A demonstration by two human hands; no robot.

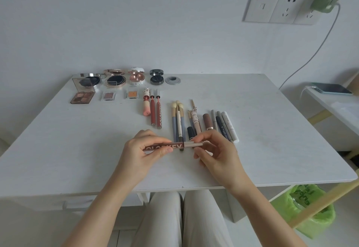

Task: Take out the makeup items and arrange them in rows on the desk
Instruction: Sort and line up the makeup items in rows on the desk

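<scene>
Both hands hold one brown lip gloss tube level above the white desk. My left hand pinches its lettered brown body; my right hand pinches its pale cap end. Behind the tube lies a loose bunch of brushes and pencils. Three opened lip glosses lie side by side with their caps above them. Three small eyeshadow palettes form a row, and open round compacts line the desk's back edge.
A round metal grommet sits at the desk's back. At the right a side shelf carries a phone on a cable running to a green charger in the wall socket. A green bin bag stands below.
</scene>
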